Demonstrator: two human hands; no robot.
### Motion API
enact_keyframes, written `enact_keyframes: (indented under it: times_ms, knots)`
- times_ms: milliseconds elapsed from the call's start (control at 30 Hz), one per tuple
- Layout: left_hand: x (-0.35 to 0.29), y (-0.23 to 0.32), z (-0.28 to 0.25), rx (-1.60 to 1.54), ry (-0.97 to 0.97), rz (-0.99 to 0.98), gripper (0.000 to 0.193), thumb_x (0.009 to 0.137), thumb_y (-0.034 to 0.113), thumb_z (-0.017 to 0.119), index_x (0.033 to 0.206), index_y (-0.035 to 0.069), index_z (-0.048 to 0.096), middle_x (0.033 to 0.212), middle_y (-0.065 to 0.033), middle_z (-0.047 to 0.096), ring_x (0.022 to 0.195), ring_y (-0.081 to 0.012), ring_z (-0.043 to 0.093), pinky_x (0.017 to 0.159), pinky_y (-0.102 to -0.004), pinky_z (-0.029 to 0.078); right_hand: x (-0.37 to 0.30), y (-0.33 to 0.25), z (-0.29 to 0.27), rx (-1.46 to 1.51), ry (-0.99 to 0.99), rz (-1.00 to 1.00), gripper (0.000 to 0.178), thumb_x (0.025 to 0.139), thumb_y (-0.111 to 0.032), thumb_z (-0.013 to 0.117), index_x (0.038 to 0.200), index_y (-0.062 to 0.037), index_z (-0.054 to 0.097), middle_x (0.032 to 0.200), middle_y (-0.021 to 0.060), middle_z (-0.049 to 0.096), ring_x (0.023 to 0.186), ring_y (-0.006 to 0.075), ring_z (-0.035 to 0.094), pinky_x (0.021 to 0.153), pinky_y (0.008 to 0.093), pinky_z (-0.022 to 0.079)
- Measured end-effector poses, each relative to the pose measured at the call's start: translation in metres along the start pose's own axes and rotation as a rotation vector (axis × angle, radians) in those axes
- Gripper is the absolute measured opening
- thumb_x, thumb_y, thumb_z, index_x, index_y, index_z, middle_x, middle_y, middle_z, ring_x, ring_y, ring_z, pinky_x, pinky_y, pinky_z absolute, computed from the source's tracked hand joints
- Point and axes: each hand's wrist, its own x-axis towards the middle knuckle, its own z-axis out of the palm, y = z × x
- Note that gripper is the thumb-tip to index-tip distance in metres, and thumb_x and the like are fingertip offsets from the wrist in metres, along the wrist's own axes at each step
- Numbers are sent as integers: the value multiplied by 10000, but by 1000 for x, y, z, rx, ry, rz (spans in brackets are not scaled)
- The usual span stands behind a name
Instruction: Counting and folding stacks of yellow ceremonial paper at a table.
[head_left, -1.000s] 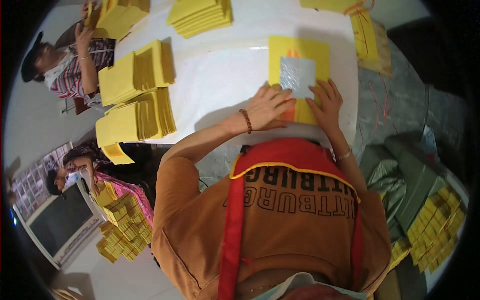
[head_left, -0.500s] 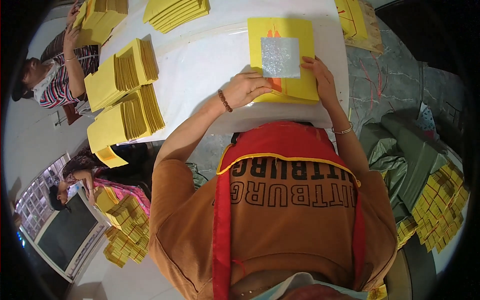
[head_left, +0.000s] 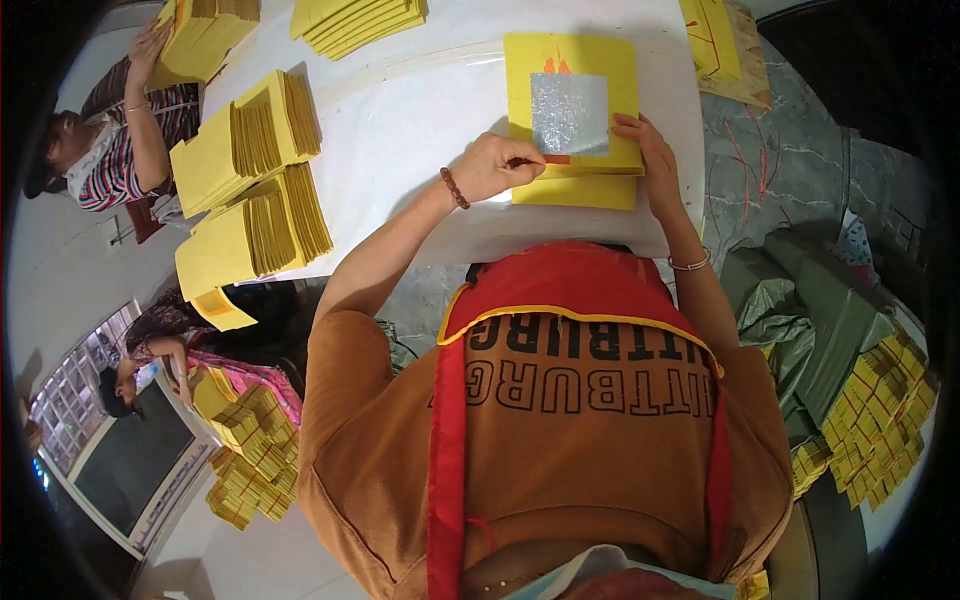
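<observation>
A stack of yellow paper sheets (head_left: 575, 190) lies on the white table in front of me. Its upper sheet bears a silver foil square (head_left: 569, 114) and orange-red print. My left hand (head_left: 495, 167), with a beaded bracelet on its wrist, pinches the near edge of the upper paper at the left. That edge is raised and bent back, so plain yellow paper shows beneath it. Against the right edge of the stack rests my right hand (head_left: 650, 155), its fingers extended and partly over the paper. How many sheets are lifted is unclear.
Folded yellow paper bundles (head_left: 265, 125) stand on the white table (head_left: 420, 100) at the left, with another fanned pile (head_left: 360, 22) at the far side. Two other people (head_left: 125, 165) are at the left. Tied yellow bundles (head_left: 885, 420) and green wrapping (head_left: 820, 300) sit at the right.
My left hand has drawn the near edge of the upper paper up and away from me, exposing yellow paper below. My right hand stays at the right edge.
</observation>
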Motion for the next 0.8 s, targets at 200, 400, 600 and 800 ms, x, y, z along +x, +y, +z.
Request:
enact_keyframes:
  times_ms: [200, 400, 600, 800]
  knots:
    - [2, 4, -3, -94, -39, -49, 141, 827, 104, 593, 889, -7, 654, 742, -3, 625, 695, -48, 531, 649, -211, 443, -1, 5, -7, -60, -73, -66, 391, 934, -265, 325, 1017, -60, 647, 1179, 88, 577, 1222, 251, 427, 1020, 334, 291]
    - [5, -3, -4, -79, -62, -91, 131, 827, 99, 584, 876, 4, 660, 739, 18, 611, 687, -38, 512, 634, -201, 426, -1, 11, -11, -81, -113, -29, 427, 944, -327, 303, 1037, -98, 651, 1222, 54, 562, 1262, 244, 380, 1042, 369, 181]
    - [7, 2, -7, -126, -106, -67, 131, 833, 94, 578, 881, 2, 658, 725, 36, 582, 666, -27, 483, 601, -194, 401, -1, 11, -16, -114, -167, -23, 523, 952, -409, 283, 1088, -25, 610, 1275, 144, 503, 1302, 289, 316, 1071, 383, 225]
    - [5, -3, -6, -178, -29, -97, 137, 843, 110, 584, 879, -4, 650, 710, 30, 574, 662, -30, 487, 596, -188, 397, -9, -2, -13, -133, -201, -146, 312, 811, -246, 568, 1088, -114, 622, 1311, 28, 492, 1315, 228, 305, 1041, 415, 78]
